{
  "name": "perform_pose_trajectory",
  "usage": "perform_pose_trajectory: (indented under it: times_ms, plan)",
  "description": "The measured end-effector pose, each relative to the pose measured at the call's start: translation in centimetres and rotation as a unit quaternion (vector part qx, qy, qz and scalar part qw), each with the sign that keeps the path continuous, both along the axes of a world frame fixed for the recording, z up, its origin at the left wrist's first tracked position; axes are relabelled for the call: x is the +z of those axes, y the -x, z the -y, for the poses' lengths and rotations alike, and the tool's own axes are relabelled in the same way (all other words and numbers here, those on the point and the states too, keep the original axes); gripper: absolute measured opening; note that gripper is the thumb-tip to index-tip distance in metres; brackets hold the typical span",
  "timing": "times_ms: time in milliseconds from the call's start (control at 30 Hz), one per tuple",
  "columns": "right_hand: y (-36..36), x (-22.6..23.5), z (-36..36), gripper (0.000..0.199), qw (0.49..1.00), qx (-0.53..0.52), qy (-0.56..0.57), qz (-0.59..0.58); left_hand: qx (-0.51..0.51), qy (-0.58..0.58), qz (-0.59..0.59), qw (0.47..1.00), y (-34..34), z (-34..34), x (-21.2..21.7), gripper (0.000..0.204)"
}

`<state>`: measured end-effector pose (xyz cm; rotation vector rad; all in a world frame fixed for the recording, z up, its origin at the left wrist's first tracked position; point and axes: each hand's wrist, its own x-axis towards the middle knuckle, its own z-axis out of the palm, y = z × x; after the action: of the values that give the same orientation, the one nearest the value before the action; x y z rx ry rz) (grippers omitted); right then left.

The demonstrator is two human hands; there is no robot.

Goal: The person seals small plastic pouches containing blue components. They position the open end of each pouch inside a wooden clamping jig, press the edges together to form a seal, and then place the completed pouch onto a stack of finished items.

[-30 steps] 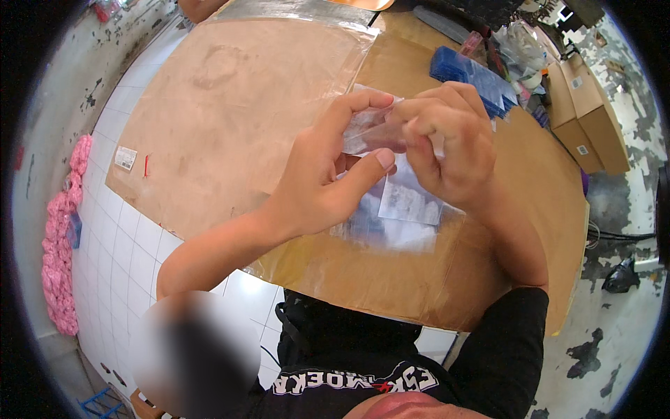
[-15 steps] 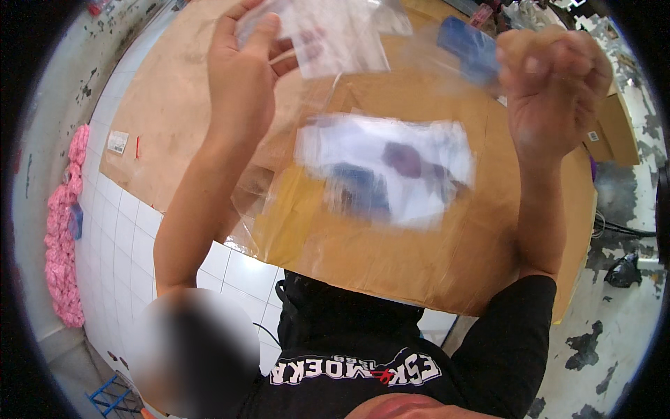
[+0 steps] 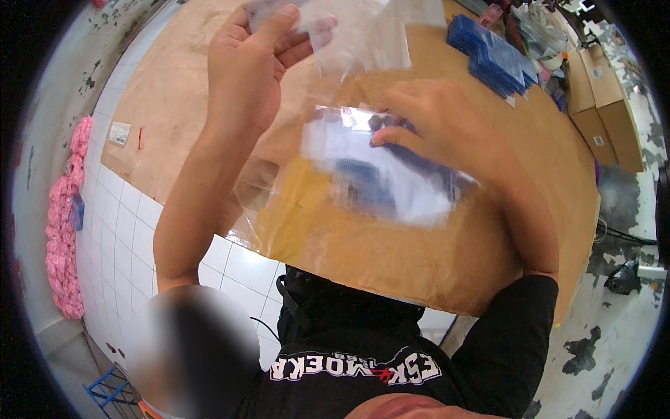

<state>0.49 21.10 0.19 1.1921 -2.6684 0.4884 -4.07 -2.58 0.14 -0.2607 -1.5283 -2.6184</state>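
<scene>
My left hand (image 3: 255, 66), raised over the far left of the table, pinches several clear plastic bags (image 3: 373, 45) between thumb and fingers; the bags hang to its right. My right hand (image 3: 450, 122) reaches in from the right, low over a pile of glossy clear plastic packets (image 3: 422, 199) in the middle. Its thumb and fingers are apart above the far edge of that pile, with nothing visibly held; the fingertips are somewhat blurred. White and dark blue areas show in the pile, but its contents are unclear.
Brown cardboard (image 3: 405, 265) covers the table. At its far right lies a stack of blue packets (image 3: 492, 59), with crumpled plastic (image 3: 537, 35) behind and a cardboard box (image 3: 604, 112) beside. Yellow tape (image 3: 296, 209) runs left of the pile. A pink bundle (image 3: 66, 223) rests by the left wall.
My right hand has come left and nearer, from beside the blue stack to over the middle pile. My left hand still holds the clear bags, which have shifted slightly right.
</scene>
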Motion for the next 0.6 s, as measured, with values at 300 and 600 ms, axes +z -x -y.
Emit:
perform_pose_trajectory:
  times_ms: [300,600]
  plan:
    - [-6.2,7.0,-0.2,0.016,0.995,0.024,-0.065,0.074,-0.072,0.13,0.003,0.989,-3.3,-2.0,-0.4,0.018]
    - [-3.0,4.5,0.9,0.03,0.944,-0.002,0.16,-0.287,-0.173,0.189,-0.081,0.963,-6.5,-4.3,-1.4,0.03]
